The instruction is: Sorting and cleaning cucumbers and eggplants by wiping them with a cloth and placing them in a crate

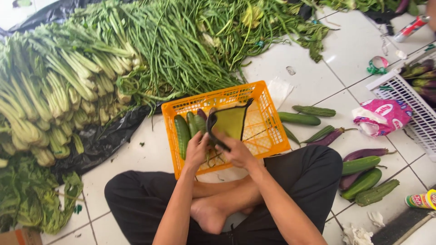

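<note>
The left hand [196,149] is curled closed, low over the orange crate [268,131], at the near ends of the cucumbers [182,134] lying inside; whether it grips one I cannot tell. The right hand [237,152] is closed on a yellow-green cloth with black edging [229,121], held up over the middle of the crate, its dark strap running down into the fingers.

The crate sits on the white tiled floor [349,50], just in front of the person's crossed legs. Inside it, at the left end, lie about three cucumbers side by side, with a purple eggplant tip between them; the rest of the crate floor is bare mesh.

On the floor right of the crate lie two more cucumbers [299,119], a bitter gourd [314,110] and a thin eggplant [329,137]. Nearer the right knee: two cucumbers [362,174], two eggplants [365,154], one bitter gourd [377,192]. A pink bag [383,115] rests beside a white crate [411,106] holding eggplants. Long beans [190,45] and leafy stalks [54,90] are piled behind and left.
</note>
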